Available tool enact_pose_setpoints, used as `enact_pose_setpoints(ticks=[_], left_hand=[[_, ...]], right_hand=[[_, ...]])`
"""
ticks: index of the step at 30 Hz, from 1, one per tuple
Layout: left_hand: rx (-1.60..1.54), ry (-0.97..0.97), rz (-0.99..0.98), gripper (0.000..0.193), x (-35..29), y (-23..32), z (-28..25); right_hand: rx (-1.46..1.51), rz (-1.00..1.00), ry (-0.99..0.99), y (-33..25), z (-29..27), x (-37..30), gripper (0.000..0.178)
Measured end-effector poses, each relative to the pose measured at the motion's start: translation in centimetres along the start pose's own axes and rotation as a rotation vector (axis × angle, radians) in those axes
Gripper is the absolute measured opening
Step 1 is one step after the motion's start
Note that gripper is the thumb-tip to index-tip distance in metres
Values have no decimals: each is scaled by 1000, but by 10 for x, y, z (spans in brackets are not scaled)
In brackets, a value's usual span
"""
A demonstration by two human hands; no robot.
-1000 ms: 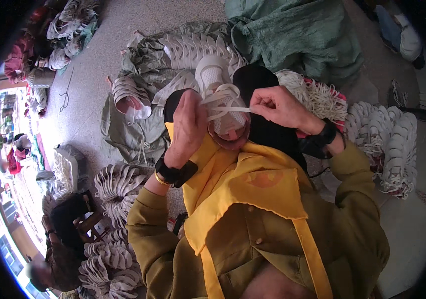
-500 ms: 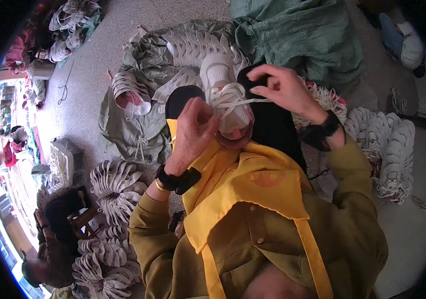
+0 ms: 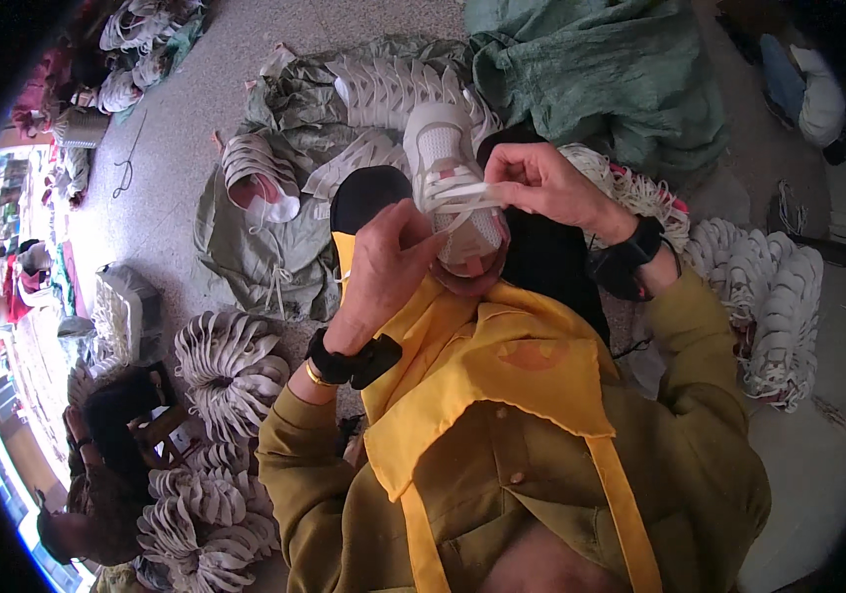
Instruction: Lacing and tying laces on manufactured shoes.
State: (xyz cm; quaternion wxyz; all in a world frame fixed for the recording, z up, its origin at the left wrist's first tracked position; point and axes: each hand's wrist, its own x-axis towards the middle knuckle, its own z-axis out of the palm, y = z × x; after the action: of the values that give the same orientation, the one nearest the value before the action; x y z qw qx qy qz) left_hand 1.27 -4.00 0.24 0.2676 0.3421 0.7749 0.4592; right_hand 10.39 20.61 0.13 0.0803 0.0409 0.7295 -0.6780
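Observation:
A white sneaker with pinkish parts lies between my knees, its toe pointing away from me and its opening against my yellow apron. White shoelace crosses the upper part. To the right of the shoe, my right hand pinches a lace between thumb and fingers, drawing it over the tongue. My left hand is closed at the shoe's left side, with a thin stretch of lace running from its fingertips. Wristbands with black devices sit on both wrists.
Stacked white shoe uppers lie on a grey-green sheet ahead, beside a single shoe. A green sack lies beyond. More bundles stand at right and left. Another person sits at lower left.
My right hand has moved down and left to the shoe and now pinches a lace. The looser lace loops are drawn flatter. My left hand has shifted slightly.

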Motion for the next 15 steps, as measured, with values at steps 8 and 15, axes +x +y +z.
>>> enact_pose_setpoints(ticks=[8,15], left_hand=[[-167,-89,-89,17,-5,-5,-19],[-225,-119,-189,17,-36,-17,-66]], right_hand=[[-387,-26,154,-8,17,-2,25],[-462,-180,252,-11,23,-5,26]])
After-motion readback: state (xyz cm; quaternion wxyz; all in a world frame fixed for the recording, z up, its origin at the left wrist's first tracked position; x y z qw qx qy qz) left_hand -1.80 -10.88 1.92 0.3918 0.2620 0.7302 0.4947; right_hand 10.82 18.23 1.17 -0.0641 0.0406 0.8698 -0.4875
